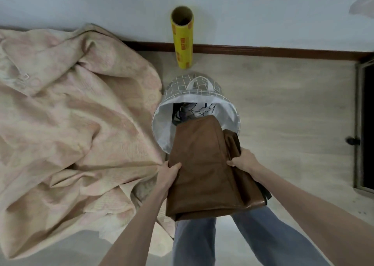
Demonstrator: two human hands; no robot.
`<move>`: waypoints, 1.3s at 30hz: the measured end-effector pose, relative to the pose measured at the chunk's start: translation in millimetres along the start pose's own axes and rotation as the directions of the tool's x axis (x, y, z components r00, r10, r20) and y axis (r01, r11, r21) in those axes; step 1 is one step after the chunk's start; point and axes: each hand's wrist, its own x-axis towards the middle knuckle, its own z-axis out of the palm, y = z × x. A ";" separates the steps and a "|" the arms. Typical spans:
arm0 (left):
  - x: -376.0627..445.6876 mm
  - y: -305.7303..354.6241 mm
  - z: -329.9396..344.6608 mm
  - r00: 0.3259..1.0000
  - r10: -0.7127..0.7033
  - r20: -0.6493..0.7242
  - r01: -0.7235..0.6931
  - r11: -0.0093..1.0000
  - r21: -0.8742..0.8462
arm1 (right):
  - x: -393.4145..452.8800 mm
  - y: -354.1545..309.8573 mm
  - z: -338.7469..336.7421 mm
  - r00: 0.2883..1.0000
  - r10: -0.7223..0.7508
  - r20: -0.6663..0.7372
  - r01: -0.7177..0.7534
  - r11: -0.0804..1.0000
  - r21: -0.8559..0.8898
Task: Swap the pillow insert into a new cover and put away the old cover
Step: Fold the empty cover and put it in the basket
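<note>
Brown cover (204,164), folded and leathery, was held over the hamper (162,128) mouth, top edge dipping inside. Left hand (169,172) and right hand (243,160) pinched its sides. Pale floor (283,103), quilt (70,108) left, yellow roll (182,41) against wall.

- Both forearms are bare from the frame's lower edge up to the hands; no sleeve reaches into view.
- The left hand (169,171) and right hand (243,160) wear no gloves, and no rings, watch or bracelet show at the wrists.
- Below and between the hands, the legs are clad in light blue denim jeans (204,243), plain and faded, with soft creases.
</note>
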 end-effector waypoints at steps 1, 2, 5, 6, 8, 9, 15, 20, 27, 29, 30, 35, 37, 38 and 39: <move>16.6 3.6 1.4 1.000 -0.004 -0.009 0.004 1.000 0.006 | 15.9 -3.4 2.1 1.000 -0.003 -0.010 0.003 1.000 -0.006; 32.9 7.0 3.1 1.000 -0.006 -0.012 0.006 1.000 0.008 | 31.0 -6.8 4.0 1.000 -0.004 -0.024 0.004 1.000 -0.016; 77.8 16.4 6.1 0.999 0.010 -0.038 -0.010 1.000 0.017 | 71.3 -21.5 9.4 0.999 -0.019 -0.046 0.017 0.998 -0.062; 90.7 19.9 6.6 0.999 0.017 -0.044 -0.016 1.000 0.019 | 83.1 -27.7 10.3 0.998 -0.030 -0.048 0.026 0.997 -0.074; 112.6 27.9 7.4 0.999 0.020 -0.027 -0.020 1.000 0.002 | 104.4 -41.3 10.4 0.997 -0.049 -0.054 0.043 0.995 -0.094; 120.7 32.8 8.1 1.000 0.014 -0.015 -0.014 1.000 -0.009 | 112.8 -48.0 9.4 0.996 -0.057 -0.062 0.050 0.993 -0.104; 143.6 59.1 19.7 0.996 0.055 -0.065 -0.059 0.997 -0.059 | 134.0 -74.5 1.9 0.962 -0.186 -0.198 0.146 0.969 -0.199; 155.4 89.8 15.2 0.976 0.164 -0.143 -0.168 0.986 -0.015 | 150.0 -97.9 -3.8 0.966 -0.189 -0.174 0.159 0.972 -0.174; 205.0 124.3 2.9 0.959 0.202 -0.199 -0.194 0.979 0.057 | 199.0 -126.5 12.0 0.941 -0.270 -0.204 0.223 0.948 -0.227; 215.6 125.8 10.3 0.952 0.226 -0.208 -0.203 0.971 0.128 | 210.0 -119.5 21.2 0.940 -0.263 -0.216 0.205 0.945 -0.256; 219.2 125.8 15.2 0.951 0.230 -0.208 -0.202 0.968 0.148 | 214.4 -115.4 26.1 0.940 -0.258 -0.225 0.196 0.945 -0.262; 235.9 116.1 30.6 0.841 0.439 -0.315 -0.385 0.896 0.223 | 243.5 -105.6 40.8 0.922 -0.259 -0.288 0.212 0.960 -0.185; 246.2 113.0 31.6 0.774 0.517 -0.365 -0.455 0.855 0.248 | 254.8 -108.0 40.9 0.911 -0.299 -0.283 0.255 0.950 -0.180; 250.1 111.9 32.4 0.783 0.499 -0.372 -0.432 0.866 0.253 | 257.2 -108.5 41.8 0.913 -0.305 -0.272 0.255 0.945 -0.203; 252.6 112.2 34.2 0.806 0.461 -0.370 -0.392 0.885 0.250 | 258.6 -107.8 42.7 0.912 -0.309 -0.270 0.250 0.940 -0.230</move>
